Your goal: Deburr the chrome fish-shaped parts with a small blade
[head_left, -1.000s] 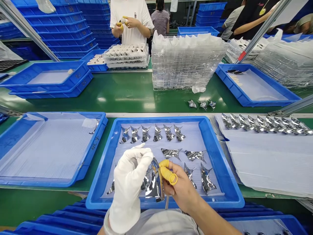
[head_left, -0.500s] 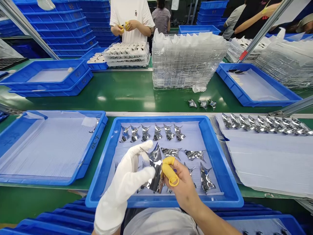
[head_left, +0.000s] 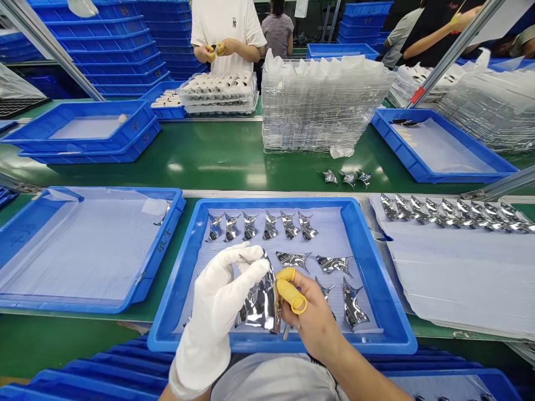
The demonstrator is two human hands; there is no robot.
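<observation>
A shiny metal piece (head_left: 265, 303) is up over the middle of the blue tray (head_left: 387, 312), pinched from both sides. The left hand (head_left: 215, 306), in a white glove, has thumb and fingers closed on its upper part; the right hand (head_left: 311, 314), with yellow finger covers, grips its right edge. Below the right hand pokes the end of a slim grey rod (head_left: 286, 332).

Inside the blue tray, more curved pieces (head_left: 270, 225) lie on pale lining, six of them in a row along the far side. The tray sits on a green table (head_left: 209, 167). Left of it is a paper-lined tray (head_left: 83, 250); right of it, a row of shiny pieces (head_left: 447, 211) lies on layered white sheets (head_left: 460, 278). Beyond it are three small pieces (head_left: 346, 178) and a tall stack of clear trays (head_left: 321, 106). Farther back, a person in a white shirt (head_left: 229, 53) works beside stacked blue bins (head_left: 117, 55).

Half a second ago the left thumb lay lower across the piece, spread from the fingers; now it is up near them.

Dark handwritten characters mark the paper-lined tray's right wall, too unclear to read surely.
</observation>
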